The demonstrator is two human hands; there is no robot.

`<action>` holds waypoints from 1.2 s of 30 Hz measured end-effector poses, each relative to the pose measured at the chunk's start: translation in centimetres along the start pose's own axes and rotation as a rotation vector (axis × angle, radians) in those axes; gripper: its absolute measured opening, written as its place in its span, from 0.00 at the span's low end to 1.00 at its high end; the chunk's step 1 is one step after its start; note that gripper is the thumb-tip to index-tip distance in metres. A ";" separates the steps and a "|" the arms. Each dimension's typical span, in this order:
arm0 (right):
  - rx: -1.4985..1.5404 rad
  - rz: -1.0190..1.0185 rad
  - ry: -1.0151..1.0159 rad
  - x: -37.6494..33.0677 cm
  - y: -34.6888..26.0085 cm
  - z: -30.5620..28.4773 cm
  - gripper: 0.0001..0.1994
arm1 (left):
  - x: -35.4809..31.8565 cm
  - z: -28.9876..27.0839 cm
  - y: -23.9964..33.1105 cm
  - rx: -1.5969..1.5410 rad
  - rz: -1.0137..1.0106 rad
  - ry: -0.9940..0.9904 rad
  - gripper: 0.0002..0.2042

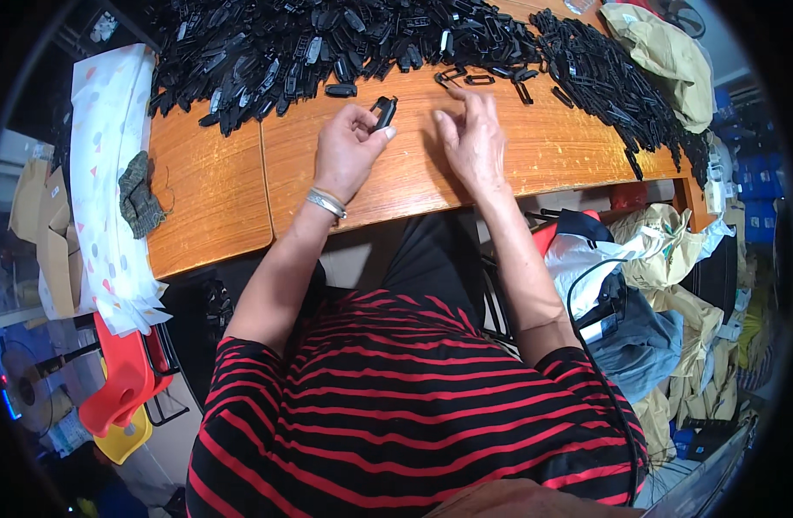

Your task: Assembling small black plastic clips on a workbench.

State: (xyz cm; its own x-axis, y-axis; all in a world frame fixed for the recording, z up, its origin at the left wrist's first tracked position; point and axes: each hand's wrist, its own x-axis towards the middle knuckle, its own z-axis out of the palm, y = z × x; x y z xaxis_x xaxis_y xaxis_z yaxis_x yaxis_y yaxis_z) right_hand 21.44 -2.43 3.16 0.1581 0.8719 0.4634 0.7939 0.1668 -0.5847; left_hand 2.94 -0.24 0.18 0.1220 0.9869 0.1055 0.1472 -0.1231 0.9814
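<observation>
My left hand is closed, pinching a small black plastic piece upright between thumb and fingers above the table. To its right, my right hand reaches forward with fingers stretched out and the thumb apart. Its fingertips are at a thin black plastic frame; whether they press on it I cannot tell. Just beyond lies another black frame, with a longer one at its right. A single black oblong piece rests on the wood beyond my left hand.
A large heap of black plastic pieces covers the far part of the wooden table. Another pile of narrow black parts spreads at the right. Dotted white sheeting and a dark knitted glove lie at the left edge.
</observation>
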 end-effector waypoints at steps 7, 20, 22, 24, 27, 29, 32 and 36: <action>0.770 0.348 -0.345 -3.1 0.3 3.2 0.09 | -2.6 2.6 1.0 0.242 0.242 -0.004 0.07; 0.718 0.319 -0.330 -3.5 -0.4 2.7 0.12 | 2.5 -0.4 -0.3 0.766 0.398 0.048 0.14; 0.648 0.280 -0.327 -3.4 -0.1 2.8 0.12 | 2.4 -0.6 -0.4 0.686 0.400 -0.007 0.13; 0.687 0.306 -0.319 -3.5 0.1 2.9 0.12 | 2.6 -0.9 -0.3 0.692 0.486 0.042 0.13; 0.650 0.264 -0.324 -3.5 0.2 2.7 0.12 | 3.9 -2.4 -0.1 0.782 0.532 0.116 0.13; 0.644 0.252 -0.330 -3.7 0.2 2.7 0.12 | 5.0 -3.3 -0.2 0.927 0.597 0.243 0.12; 0.623 0.241 -0.343 -3.8 0.1 2.8 0.12 | 5.9 -3.9 -0.8 1.028 0.506 0.161 0.11; 0.643 0.254 -0.356 -3.7 0.0 2.8 0.13 | 5.3 -3.6 -0.5 0.973 0.403 0.097 0.09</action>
State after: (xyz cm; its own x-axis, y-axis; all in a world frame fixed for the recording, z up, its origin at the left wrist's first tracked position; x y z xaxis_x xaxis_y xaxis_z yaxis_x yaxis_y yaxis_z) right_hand 19.19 -4.37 -0.38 0.0053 0.9964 0.0852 0.2448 0.0813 -0.9662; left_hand 0.01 5.47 0.83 0.2650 0.8531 0.4494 0.8417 -0.4320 0.3239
